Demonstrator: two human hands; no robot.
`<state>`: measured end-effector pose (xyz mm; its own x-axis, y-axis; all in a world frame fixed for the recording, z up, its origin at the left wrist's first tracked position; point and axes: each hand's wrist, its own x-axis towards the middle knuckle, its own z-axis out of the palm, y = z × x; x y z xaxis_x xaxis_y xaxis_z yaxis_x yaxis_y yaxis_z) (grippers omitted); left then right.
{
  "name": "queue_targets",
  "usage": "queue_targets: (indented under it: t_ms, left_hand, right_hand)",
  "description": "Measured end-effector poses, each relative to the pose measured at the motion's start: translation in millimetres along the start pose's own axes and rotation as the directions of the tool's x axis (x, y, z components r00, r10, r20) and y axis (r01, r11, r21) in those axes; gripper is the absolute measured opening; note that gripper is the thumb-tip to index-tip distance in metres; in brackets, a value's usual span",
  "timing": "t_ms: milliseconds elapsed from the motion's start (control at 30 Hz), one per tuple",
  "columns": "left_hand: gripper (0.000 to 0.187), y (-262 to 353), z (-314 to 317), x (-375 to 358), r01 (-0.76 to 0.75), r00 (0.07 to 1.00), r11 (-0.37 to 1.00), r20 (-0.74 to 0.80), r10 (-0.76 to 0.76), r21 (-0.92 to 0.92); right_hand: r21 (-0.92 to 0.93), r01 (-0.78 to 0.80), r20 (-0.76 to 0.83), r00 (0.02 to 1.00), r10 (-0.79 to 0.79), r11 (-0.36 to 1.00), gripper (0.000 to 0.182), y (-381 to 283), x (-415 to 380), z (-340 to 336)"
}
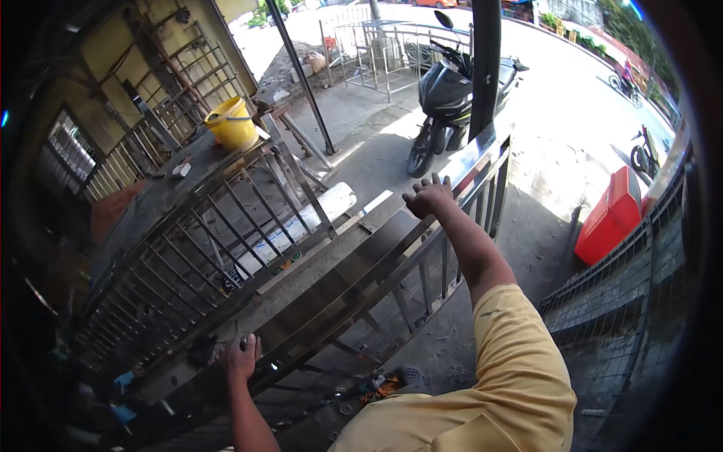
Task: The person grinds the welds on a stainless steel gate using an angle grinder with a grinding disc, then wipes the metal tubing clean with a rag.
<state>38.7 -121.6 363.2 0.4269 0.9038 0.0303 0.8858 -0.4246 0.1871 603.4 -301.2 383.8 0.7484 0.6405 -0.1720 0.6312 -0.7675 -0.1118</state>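
My right hand (pixel 431 197) lies palm down with its fingers spread, over the far end of a long dark metal piece (pixel 361 267). At the near end of this piece is my left hand (pixel 242 357), its fingers curled around a small dark thing that I cannot make out. A barred metal frame (pixel 424 280) stands along the near side of the long piece. Another barred metal railing (pixel 226 215) leans on the far side, by a workbench.
A yellow bucket (pixel 233 124) stands on the workbench (pixel 162 192). Beneath is a white wrapped roll (pixel 297 230). A black motorcycle (pixel 450 94) is parked beyond a dark post (pixel 486 68). To the right are a red box (pixel 608 216) and a wire mesh panel (pixel 625 294).
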Motion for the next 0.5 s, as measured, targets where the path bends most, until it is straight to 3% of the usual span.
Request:
queue_targets:
  t_ms: [167,267,400,433,500]
  left_hand:
    - [0.063,-19.7,22.6,7.5,0.069,0.998,0.971,0.023,-0.066,-0.227]
    - [0.063,-25.8,34.9,10.8,0.021,0.997,0.944,-0.069,-0.046,-0.330]
    - [0.044,-34.4,62.3,22.0,-0.161,0.950,0.904,-0.312,0.033,-0.397]
    - [0.040,-41.4,67.7,17.7,-0.173,0.931,0.898,-0.365,0.015,-0.404]
    - [0.036,-22.0,40.5,2.2,-0.353,0.775,0.922,-0.602,0.192,-0.160]
  right_hand:
    - [0.013,0.153,-0.003,0.988,-0.153,0.988,0.067,-45.0,-18.8,26.9]
    - [-0.009,0.268,0.008,0.963,-0.268,0.963,0.066,-88.8,-44.8,38.7]
    - [-0.003,0.385,0.077,0.920,-0.384,0.923,0.070,-159.7,-96.2,46.8]
    - [-0.015,0.417,0.031,0.909,-0.416,0.909,0.072,-176.7,-106.5,59.6]
    - [-0.043,0.469,-0.032,0.882,-0.471,0.882,0.070,-221.6,-130.5,83.8]
